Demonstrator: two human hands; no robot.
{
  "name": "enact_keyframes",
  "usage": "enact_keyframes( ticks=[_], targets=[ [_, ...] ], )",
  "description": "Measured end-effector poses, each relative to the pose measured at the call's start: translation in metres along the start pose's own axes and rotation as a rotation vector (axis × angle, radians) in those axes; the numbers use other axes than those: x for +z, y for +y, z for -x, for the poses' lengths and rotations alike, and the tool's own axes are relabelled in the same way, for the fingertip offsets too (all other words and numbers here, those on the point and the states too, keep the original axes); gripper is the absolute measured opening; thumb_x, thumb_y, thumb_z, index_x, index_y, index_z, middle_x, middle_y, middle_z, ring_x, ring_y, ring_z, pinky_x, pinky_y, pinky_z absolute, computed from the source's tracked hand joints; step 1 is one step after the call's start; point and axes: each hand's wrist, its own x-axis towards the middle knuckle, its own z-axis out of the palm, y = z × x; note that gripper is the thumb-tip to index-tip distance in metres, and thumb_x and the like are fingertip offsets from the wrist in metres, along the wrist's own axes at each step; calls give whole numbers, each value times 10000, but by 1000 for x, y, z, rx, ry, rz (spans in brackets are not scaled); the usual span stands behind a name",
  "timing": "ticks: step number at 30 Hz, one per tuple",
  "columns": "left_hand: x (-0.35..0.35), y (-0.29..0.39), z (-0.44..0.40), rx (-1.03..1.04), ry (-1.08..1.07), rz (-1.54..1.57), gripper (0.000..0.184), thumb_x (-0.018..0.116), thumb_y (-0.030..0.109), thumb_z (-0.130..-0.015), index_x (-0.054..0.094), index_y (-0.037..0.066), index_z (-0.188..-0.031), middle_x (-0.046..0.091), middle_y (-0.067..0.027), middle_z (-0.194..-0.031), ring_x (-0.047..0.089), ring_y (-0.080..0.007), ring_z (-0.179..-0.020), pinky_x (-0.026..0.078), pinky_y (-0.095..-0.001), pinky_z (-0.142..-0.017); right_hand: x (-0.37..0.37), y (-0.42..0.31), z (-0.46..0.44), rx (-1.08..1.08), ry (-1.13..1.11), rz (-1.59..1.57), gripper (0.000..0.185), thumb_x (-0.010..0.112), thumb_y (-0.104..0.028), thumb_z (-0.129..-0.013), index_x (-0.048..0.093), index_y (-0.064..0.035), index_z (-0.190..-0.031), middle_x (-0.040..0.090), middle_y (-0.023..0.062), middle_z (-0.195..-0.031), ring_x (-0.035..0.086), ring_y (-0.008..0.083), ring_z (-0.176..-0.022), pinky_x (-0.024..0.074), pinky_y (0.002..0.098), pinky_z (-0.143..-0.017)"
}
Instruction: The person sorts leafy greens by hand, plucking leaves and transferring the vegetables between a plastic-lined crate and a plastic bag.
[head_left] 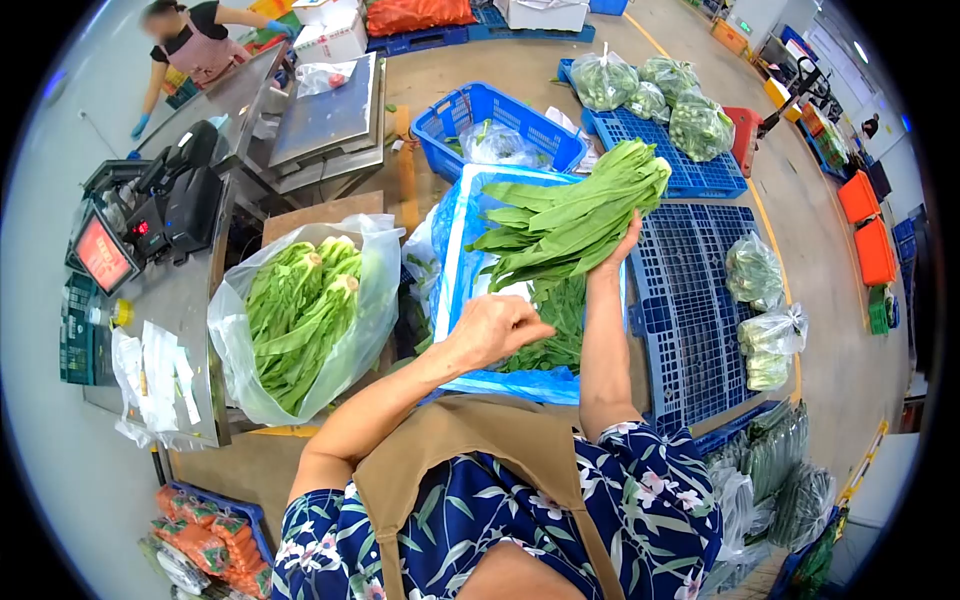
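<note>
A bunch of long green leaves [580, 215] rests in my right hand [622, 248], its pale cut end pointing to the upper right. Below the bunch is a white box with a blue liner [455, 260], with more leafy greens [555, 325] inside it. My left hand [497, 330] is over the box's lower left part, fingers curled together; whether anything small is between them I cannot make out. To the left, an open clear plastic bag [375, 270] holds several leafy bunches [300, 320] with their cut ends up.
A blue basket [430, 130] stands beyond the box. Blue pallets [690, 300] with bagged vegetables [700, 125] lie to the right. At left are a metal table [180, 290], a screen [103, 250] and a scale [325, 110]. A person [200, 45] stands at upper left.
</note>
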Motion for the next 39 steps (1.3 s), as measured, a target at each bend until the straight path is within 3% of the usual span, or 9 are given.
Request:
enact_keyframes(
  ticks=[7, 11, 15, 18, 21, 27, 32, 36, 39],
  targets=[
    [-3, 4, -43, 41, 661, -359, 302, 773, 287, -737, 665, 22, -834, 605, -94, -734, 594, -267, -642, 473, -386, -598, 18, -8, 10, 10, -36, 77, 664, 571, -465, -801, 468, -43, -1304, 580, 134, -1210, 590, 278, -1048, 495, 405, -908],
    [-2, -4, -43, -308, 299, -177, 242, 731, 240, -763, 668, 41, -885, 618, -115, -777, 608, -298, -759, 469, -396, -666, 12, -2, 7, 32, -79, 84, 645, 622, -410, -781, 485, -27, -1282, 599, 135, -1168, 608, 272, -1006, 509, 389, -882],
    [0, -17, -44, 148, 562, -296, 204, 703, 195, -784, 649, 13, -861, 629, -129, -698, 615, -287, -652, 474, -386, -615, 9, 3, 4, 42, -77, 89, 617, 651, -362, -778, 497, -22, -1270, 605, 124, -1151, 612, 261, -994, 512, 380, -874],
    [-1, -15, -44, -265, 392, 60, 201, 674, 183, -817, 643, -9, -868, 628, -151, -704, 613, -266, -642, 471, -375, -616, 12, 7, 2, 52, -66, 62, 595, 646, -350, -793, 499, -24, -1269, 606, 121, -1149, 612, 257, -994, 507, 376, -880],
    [-8, -19, -45, -226, 281, 51, 180, 621, 156, -838, 639, -21, -863, 632, -207, -735, 632, -361, -709, 476, -421, -640, 16, 11, 1, 70, -74, 48, 576, 635, -341, -807, 499, -23, -1268, 606, 124, -1150, 611, 256, -998, 505, 377, -884],
    [2, -15, -34, 277, 236, -80, 114, 639, 94, -831, 644, 14, -913, 615, -151, -794, 611, -346, -728, 494, -382, -630, 22, 29, -7, 77, 101, 62, 481, 586, -276, -859, 506, -41, -1271, 603, 128, -1191, 602, 278, -1053, 486, 415, -937],
    [22, -5, 4, 296, -12, -47, 214, 684, 150, -809, 616, 23, -967, 620, -119, -828, 613, -326, -776, 503, -382, -671, -6, 36, -31, 82, 96, -145, 482, 560, -297, -877, 498, -60, -1292, 568, 122, -1265, 560, 287, -1132, 434, 440, -1002],
    [27, -22, -2, 165, 85, -75, 273, 721, 155, -762, 622, 8, -969, 599, -151, -907, 593, -345, -795, 484, -406, -677, 0, 27, -27, 51, 81, -104, 503, 560, -306, -876, 487, -62, -1311, 560, 112, -1280, 545, 290, -1150, 417, 441, -1016],
    [-2, -8, -22, 193, 529, -286, 289, 734, 137, -745, 618, 5, -975, 599, -145, -902, 583, -336, -805, 478, -394, -708, 7, 23, -22, 53, 98, -80, 514, 565, -308, -872, 483, -63, -1316, 557, 111, -1284, 544, 286, -1152, 415, 436, -1015]
  ],
)
